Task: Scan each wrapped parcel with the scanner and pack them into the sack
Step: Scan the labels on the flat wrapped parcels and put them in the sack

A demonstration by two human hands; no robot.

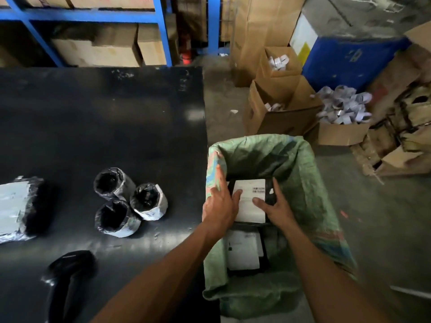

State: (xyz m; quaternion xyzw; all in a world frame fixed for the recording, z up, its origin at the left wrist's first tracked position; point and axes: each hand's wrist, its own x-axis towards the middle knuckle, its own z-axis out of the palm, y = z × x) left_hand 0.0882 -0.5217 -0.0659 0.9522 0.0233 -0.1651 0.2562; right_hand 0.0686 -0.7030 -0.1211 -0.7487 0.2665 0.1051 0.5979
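Observation:
A green woven sack (305, 173) stands open to the right of the black table (105, 127). Inside it, my left hand (219, 206) and my right hand (276, 206) both grip a black wrapped parcel with a white label (250, 194), one hand on each side. Below it in the sack lies another labelled black parcel (243, 252). Three black cylindrical parcels (130, 201) stand together on the table. A larger flat parcel (21, 206) lies at the table's left edge. The black scanner (67, 278) rests on the table near the front.
Open cardboard boxes (279, 106) with white paper strips sit on the concrete floor behind the sack. A blue bin (349, 59) and crushed cartons (401, 127) stand at the right. Blue shelving (93, 15) with cartons runs behind the table.

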